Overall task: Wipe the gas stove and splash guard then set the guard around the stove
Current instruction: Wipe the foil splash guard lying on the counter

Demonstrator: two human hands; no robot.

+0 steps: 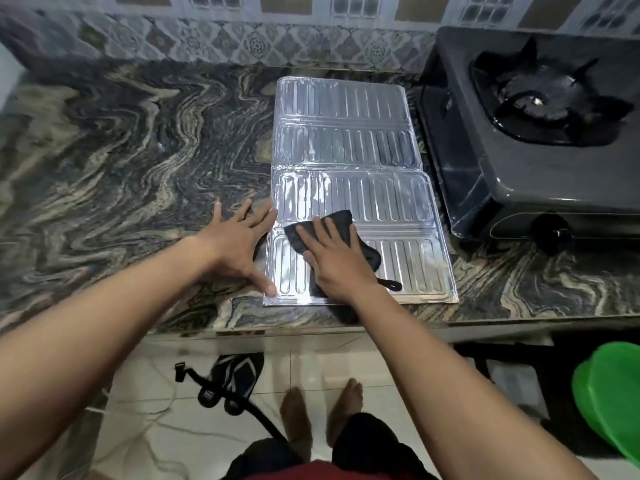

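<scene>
While the guard (349, 140) lies flat left of the stove (540, 133), the left hand (239, 244), open, pins its edge so the right hand (337, 261), flat, can rub the cloth (332, 223).

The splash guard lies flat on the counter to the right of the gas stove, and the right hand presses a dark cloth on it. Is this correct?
Not quite. The head view shows the splash guard lying flat left of the gas stove, not right. The right hand does press the dark cloth on it.

Both forearms are bare, with no sleeves, watch or rings showing. The person wears dark shorts (367, 445) and a red top (311, 472). The feet (294, 417) are bare.
</scene>
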